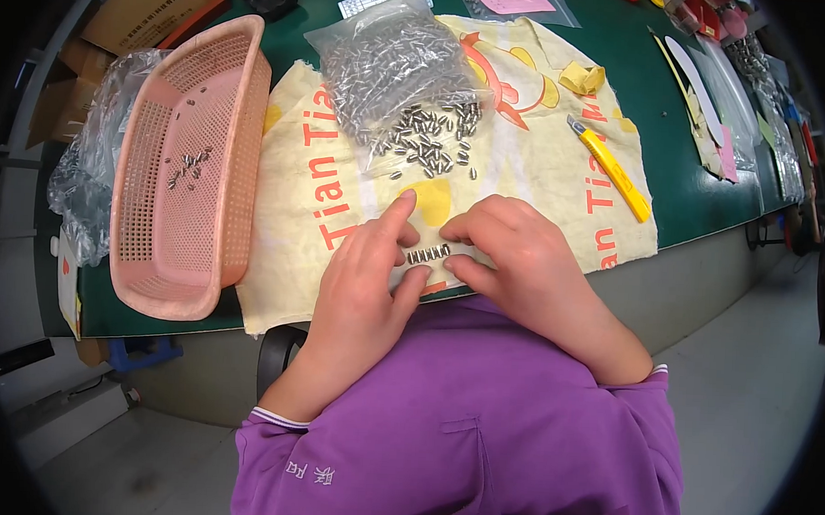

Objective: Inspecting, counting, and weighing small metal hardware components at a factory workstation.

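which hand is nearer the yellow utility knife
Right. The right hand rests on the cloth just left of and below the yellow utility knife, apart from it. The left hand lies farther left, beyond the row of small metal pins between both hands.

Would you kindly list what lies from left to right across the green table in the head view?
Crumpled plastic bag → pink basket → left hand → row of small metal pins → right hand → yellow utility knife.
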A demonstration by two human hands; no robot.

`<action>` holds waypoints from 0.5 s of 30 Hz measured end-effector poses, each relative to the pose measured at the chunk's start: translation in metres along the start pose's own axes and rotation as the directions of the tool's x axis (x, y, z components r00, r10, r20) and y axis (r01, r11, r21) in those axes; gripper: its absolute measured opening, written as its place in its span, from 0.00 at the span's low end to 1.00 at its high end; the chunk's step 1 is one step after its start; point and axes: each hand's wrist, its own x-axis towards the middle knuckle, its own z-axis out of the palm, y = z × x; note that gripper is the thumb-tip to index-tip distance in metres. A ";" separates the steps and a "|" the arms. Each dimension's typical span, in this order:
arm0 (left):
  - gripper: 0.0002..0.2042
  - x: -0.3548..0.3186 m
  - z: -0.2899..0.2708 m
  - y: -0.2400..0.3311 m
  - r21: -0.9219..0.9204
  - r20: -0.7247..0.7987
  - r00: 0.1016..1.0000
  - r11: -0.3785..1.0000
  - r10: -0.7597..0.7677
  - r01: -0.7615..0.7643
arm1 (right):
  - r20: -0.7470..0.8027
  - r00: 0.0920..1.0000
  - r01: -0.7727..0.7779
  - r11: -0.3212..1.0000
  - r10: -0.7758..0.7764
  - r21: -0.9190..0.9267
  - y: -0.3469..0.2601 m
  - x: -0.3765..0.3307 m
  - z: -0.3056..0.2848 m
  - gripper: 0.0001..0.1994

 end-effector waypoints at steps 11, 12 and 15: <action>0.40 -0.012 -0.017 -0.003 -0.102 -0.050 0.987 0.984 -0.151 0.145 | 0.042 0.999 -0.001 0.998 0.003 -0.057 -0.002 -0.004 -0.003 0.07; 0.40 -0.013 -0.018 -0.004 -0.106 -0.049 0.986 0.982 -0.162 0.156 | 0.042 0.999 0.016 0.998 -0.014 -0.052 -0.002 -0.004 -0.002 0.06; 0.40 -0.015 -0.020 -0.004 -0.107 -0.051 0.985 0.981 -0.167 0.161 | 0.038 0.999 0.032 0.998 -0.030 -0.052 -0.002 -0.003 0.000 0.06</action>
